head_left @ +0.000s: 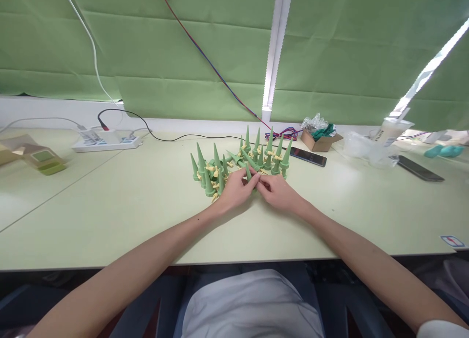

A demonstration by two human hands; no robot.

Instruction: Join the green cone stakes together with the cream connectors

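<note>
My left hand [235,187] is closed around a green cone-shaped watering spike [248,172], its point upward. My right hand [279,191] meets it at the fingertips, with thumb and fingers pinched beside the spike's lower end. Whatever the right fingers pinch is hidden. More green spikes with small yellow valves stand point-up on the table, one group [208,181] left of my hands and another group [276,157] behind and to the right. Between the groups, several green spikes [238,158] lie on their sides among yellow pieces.
Behind the right group lies a dark phone [308,156], near a cardboard box [320,141] holding green and clear plastic. Farther right are a drink cup [390,132] and another phone [420,169]. A power strip [108,141] sits at back left, its black cable crossing the table's rear.
</note>
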